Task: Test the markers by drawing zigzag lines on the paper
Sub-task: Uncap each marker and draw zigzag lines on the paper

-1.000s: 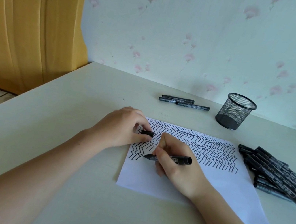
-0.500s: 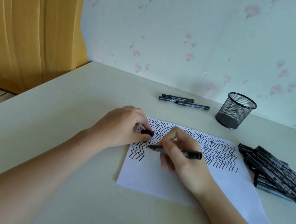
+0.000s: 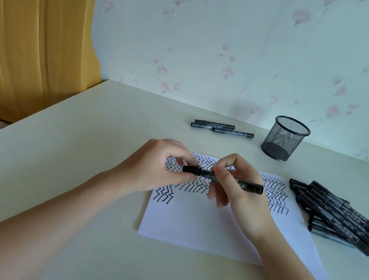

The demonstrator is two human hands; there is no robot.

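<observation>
Nearest the camera, two bare forearms reach in over the pale bench [image 3: 81, 148] and meet above a white sheet of paper [image 3: 201, 226] whose near half is blank and whose far half is covered in rows of black zigzag lines [image 3: 276, 194]. The left hand [image 3: 153, 168] has its fingers [image 3: 179, 160] curled, pinching a black marker cap [image 3: 190, 170] between thumb and fingertips. The right hand [image 3: 240, 191] holds the black marker [image 3: 243, 185] level above the paper, thumb and forefinger pinching the barrel near its front while the other fingers hang loosely curled beneath it. The cap sits right at the marker's tip end, in line with the barrel; whether it is fully seated cannot be told. To the right of the paper, just beside its edge, lies a loose pile of black markers [image 3: 339, 216], stacked across one another on the bench. Farther back, past the paper's far edge, three more black markers [image 3: 221, 128] lie side by side, and to their right stands an upright black wire-mesh pen cup [image 3: 284, 138]. Behind the bench rises a pale wall with pink flower wallpaper [image 3: 241, 40], and at the far left stands a yellow wooden door [image 3: 27, 32].
</observation>
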